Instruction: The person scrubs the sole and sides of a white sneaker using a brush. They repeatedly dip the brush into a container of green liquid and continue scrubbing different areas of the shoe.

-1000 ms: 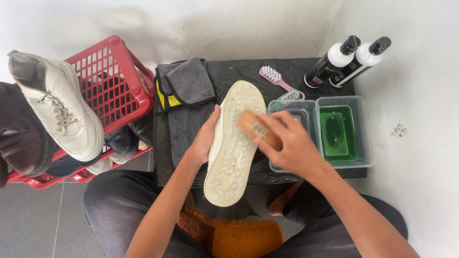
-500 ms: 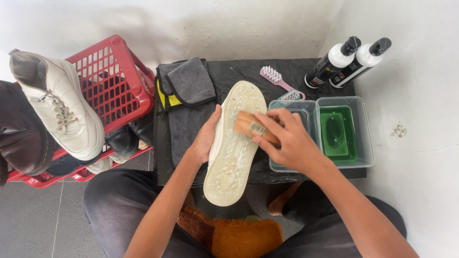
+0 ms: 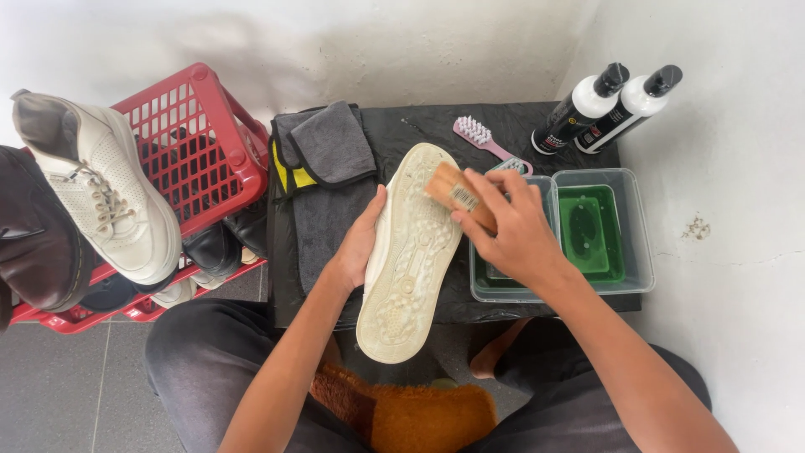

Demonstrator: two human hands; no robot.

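Sneaker [image 3: 408,252], white and sole-up, lies over the black worktop [image 3: 419,126] between both hands. Left hand [image 3: 359,243] cups its left edge, forearm reaching up from the lap. Right hand [image 3: 507,226] is closed around a wooden brush [image 3: 457,195] pressed on the sole's forepart. Two white bottles [image 3: 608,105] with black caps and dark labels lean at the far right corner.

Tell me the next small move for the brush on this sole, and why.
Probably draw the wooden brush back down toward the heel. The right hand has it near the toe end of the upturned sole, which the left hand steadies, and the lower tread looks grimy.
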